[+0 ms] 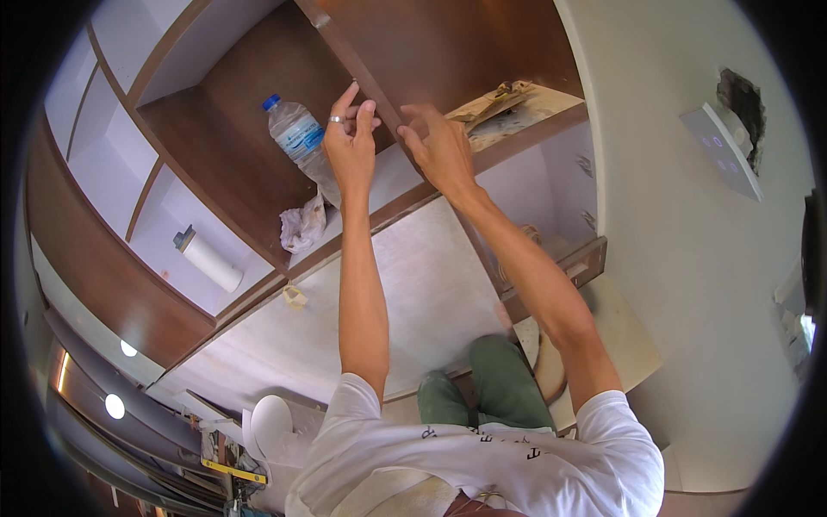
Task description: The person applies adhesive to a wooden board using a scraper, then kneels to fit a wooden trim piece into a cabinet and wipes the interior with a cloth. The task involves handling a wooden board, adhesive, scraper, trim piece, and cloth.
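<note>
My left hand (351, 146), with a ring on one finger, is raised at the front edge of a brown upright divider (362, 73). Its index finger points up along that edge, its thumb stands apart, and the other fingers are curled. On the divider's other side is my right hand (438, 146), its thumb and forefinger bent and apart near the same edge. Those fingers are slightly blurred. Nothing held shows in either hand. Just left of my left hand, a clear plastic bottle (297, 133) with a blue cap stands in the compartment, partly hidden by my wrist.
A crumpled plastic bag (303, 226) lies below the bottle. A white tumbler (207, 258) occupies a left cubby. Scraps rest on a stained board (517, 112) at right. An open drawer (556, 280) juts out under my right forearm. A switch panel (722, 151) hangs off the wall.
</note>
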A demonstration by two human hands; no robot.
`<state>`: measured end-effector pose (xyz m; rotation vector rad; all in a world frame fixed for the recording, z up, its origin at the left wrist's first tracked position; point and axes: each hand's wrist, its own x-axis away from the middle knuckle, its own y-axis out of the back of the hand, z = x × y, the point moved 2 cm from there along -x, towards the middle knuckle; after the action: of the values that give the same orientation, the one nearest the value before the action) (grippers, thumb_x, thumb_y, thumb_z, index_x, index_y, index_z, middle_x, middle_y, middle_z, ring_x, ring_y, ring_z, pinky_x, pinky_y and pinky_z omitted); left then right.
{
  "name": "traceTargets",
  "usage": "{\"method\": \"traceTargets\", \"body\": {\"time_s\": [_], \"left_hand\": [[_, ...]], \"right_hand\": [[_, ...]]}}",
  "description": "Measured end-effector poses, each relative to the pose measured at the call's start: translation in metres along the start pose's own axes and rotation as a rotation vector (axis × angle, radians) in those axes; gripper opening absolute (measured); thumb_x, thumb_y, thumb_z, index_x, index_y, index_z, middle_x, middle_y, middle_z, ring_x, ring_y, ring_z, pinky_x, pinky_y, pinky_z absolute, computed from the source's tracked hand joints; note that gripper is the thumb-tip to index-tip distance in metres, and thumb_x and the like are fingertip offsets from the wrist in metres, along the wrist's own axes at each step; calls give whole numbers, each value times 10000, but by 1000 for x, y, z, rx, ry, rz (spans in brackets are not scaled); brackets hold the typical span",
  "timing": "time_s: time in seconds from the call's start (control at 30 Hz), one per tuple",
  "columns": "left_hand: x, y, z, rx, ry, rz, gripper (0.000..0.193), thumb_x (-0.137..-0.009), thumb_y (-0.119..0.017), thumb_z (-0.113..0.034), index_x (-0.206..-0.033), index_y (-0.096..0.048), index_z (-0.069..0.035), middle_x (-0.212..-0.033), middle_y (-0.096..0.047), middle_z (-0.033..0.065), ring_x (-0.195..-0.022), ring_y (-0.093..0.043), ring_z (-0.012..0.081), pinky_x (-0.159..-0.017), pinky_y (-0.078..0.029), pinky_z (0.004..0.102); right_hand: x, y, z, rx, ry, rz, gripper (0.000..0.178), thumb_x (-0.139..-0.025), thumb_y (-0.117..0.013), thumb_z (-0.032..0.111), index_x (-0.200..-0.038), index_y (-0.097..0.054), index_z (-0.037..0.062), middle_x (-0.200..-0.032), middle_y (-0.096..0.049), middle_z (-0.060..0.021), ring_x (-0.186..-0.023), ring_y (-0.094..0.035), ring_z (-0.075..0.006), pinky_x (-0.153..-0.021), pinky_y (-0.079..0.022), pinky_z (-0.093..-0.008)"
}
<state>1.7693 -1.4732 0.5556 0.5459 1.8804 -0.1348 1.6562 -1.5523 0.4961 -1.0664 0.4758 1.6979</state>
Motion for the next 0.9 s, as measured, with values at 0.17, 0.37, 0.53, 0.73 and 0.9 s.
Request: {"method": "traceTargets", "body": {"time_s": [0.17,0.37,0.53,0.73,0.9], "left_hand": [[-16,0,0,104,30,-17,340,-929,-704,-173,-1196,-623,21,-927,-678,82,-786,-647,126,-710,-551,259],[-17,0,2,188,77,-52,283,-902,-720,-119,-1137,-651,22,-900,-687,84,-765,-651,123,-692,-556,252],[-16,2,2,198,101,-44,310,-894,-732,-129,-1150,-645,22,-934,-689,105,-798,-661,146,-722,-561,266],[-20,0,-3,252,137,-56,279,-894,-734,-155,-1099,-662,20,-890,-683,79,-774,-659,141,-706,-546,254],[-33,1,-5,265,137,-84,223,-886,-739,-180,-969,-672,16,-790,-666,53,-683,-627,116,-614,-496,228]], "right_hand": [[1,-5,1,69,172,-133,166,-837,-682,40,-1002,-689,16,-803,-650,-138,-724,-636,-291,-671,-488,-389],[3,-10,-2,130,235,-160,171,-825,-691,21,-996,-690,30,-799,-639,-132,-734,-627,-309,-668,-477,-408],[0,-9,-2,188,302,-150,173,-826,-693,41,-998,-679,52,-803,-652,-109,-747,-636,-292,-685,-465,-414],[-4,-12,-9,231,244,-96,157,-850,-682,97,-1004,-658,77,-822,-675,-53,-768,-649,-241,-773,-404,-390],[-3,-13,-7,240,278,-102,152,-858,-671,98,-1008,-655,75,-829,-674,-62,-777,-648,-250,-776,-406,-396]]}}
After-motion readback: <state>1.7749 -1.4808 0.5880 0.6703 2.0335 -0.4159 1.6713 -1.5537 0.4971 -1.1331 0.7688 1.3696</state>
